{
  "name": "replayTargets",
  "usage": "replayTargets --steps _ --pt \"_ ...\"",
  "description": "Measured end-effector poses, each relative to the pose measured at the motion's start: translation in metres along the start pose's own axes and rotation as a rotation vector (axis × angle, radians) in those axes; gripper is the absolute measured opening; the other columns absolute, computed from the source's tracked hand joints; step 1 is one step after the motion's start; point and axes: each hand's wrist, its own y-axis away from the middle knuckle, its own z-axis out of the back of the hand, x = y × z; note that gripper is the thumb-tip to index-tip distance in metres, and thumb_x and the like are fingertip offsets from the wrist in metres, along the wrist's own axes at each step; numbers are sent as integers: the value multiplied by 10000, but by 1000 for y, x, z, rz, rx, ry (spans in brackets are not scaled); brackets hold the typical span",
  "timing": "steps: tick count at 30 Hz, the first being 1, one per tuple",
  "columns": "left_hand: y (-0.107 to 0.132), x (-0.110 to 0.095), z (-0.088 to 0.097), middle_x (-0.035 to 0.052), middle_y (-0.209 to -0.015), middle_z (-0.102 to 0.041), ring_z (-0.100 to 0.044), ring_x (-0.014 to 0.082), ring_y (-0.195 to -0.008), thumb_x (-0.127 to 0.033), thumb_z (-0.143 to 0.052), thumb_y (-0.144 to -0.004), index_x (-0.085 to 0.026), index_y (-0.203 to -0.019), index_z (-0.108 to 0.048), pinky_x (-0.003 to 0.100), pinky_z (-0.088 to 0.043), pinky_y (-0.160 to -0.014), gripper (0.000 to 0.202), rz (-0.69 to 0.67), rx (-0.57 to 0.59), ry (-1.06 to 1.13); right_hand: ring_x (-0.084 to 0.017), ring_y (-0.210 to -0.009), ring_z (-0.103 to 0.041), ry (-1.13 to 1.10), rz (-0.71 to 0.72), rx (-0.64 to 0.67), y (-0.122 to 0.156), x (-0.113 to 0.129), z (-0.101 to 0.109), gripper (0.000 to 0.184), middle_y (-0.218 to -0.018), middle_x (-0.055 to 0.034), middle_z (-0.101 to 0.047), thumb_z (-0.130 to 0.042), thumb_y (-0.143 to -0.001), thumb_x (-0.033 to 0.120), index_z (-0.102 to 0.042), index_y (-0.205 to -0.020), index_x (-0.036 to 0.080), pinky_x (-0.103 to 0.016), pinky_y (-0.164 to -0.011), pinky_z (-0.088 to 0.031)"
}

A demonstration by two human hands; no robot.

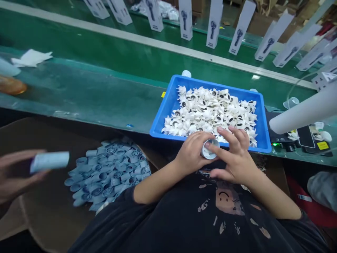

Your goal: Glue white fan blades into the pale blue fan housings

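My left hand (191,151) is wrapped round a small pale cylindrical fan housing (210,149), held in front of my chest. My right hand (234,154) rests against the open end of that housing, its fingers spread and the index finger pressing at the rim. Just beyond both hands stands a blue tray (164,109) heaped with several small white fan blades (213,112). A pile of pale blue housings (107,175) lies in a cardboard box (50,218) to my lower left.
Another person's blurred hand (15,175) at the far left holds a pale blue part (49,161). A green conveyor belt (100,66) carries a row of upright white product boxes (185,19). A white tube (305,112), phone and charger (305,137) lie at the right.
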Motion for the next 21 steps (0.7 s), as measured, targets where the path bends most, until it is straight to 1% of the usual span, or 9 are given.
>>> replayTargets --steps 2,4,8,11,14,16,18,20,21 --pt "1 1 0 90 -1003 -719 -695 232 -959 -548 -627 -891 -200 -1110 -529 379 -572 -871 423 4 -2 0 -300 -1230 -450 13 -25 -47 2 1 0 491 -1284 -70 -598 -355 -983 595 -717 -1051 270 -501 -1052 -335" --pt "1 1 2 87 -1000 -717 -695 230 -952 -566 -646 -870 -201 -1107 -533 378 -574 -862 450 21 4 3 -279 -1157 -477 -21 -31 -87 5 2 0 445 -1231 -64 -624 -373 -990 553 -717 -1018 272 -472 -1004 -373" --pt "1 1 6 82 -1038 -716 -690 238 -992 -482 -692 -862 -214 -1136 -542 405 -565 -896 411 53 34 27 -321 -1279 -409 -4 -50 -25 7 4 -3 538 -1363 -83 -559 -428 -930 653 -639 -1261 285 -526 -1071 -318" --pt "3 0 7 85 -1048 -713 -684 250 -1001 -458 -748 -811 -215 -1128 -550 421 -554 -912 446 83 58 48 -325 -1251 -457 -26 -69 -34 10 1 -3 394 -1317 -63 -600 -522 -917 578 -702 -1119 292 -543 -1068 -310" --pt "4 9 15 100 -1079 -687 -668 258 -1019 -474 -777 -765 -207 -1139 -537 417 -541 -921 519 173 38 96 -306 -1139 -530 -91 -82 -142 22 -8 4 321 -1223 -79 -631 -469 -964 475 -716 -1019 278 -535 -995 -382" --pt "2 25 28 115 -1139 -654 -655 262 -1043 -455 -750 -767 -203 -1204 -503 410 -539 -917 562 253 -17 148 -299 -1124 -548 -107 -93 -162 35 -15 8 306 -1219 -97 -609 -455 -975 426 -708 -1026 260 -531 -982 -399" --pt "-4 50 51 124 -1200 -619 -638 267 -1084 -409 -707 -779 -205 -1252 -481 415 -529 -941 563 310 -89 159 -287 -1126 -565 -112 -107 -152 50 -21 10 252 -1233 -105 -589 -490 -962 360 -702 -1026 239 -523 -1000 -398" --pt "-16 81 80 123 -1265 -576 -583 290 -1189 -371 -714 -764 -217 -1233 -523 449 -473 -1040 530 353 -171 29 -275 -1120 -584 -119 -124 -153 63 -23 9 207 -1238 -108 -586 -530 -934 294 -704 -1016 220 -506 -1004 -417" --pt "-24 98 96 119 -1302 -544 -523 312 -1267 -367 -755 -726 -224 -1192 -570 469 -411 -1111 521 375 -216 -119 -271 -1113 -596 -120 -133 -161 69 -24 8 195 -1231 -110 -591 -543 -921 270 -708 -1007 215 -495 -990 -441"
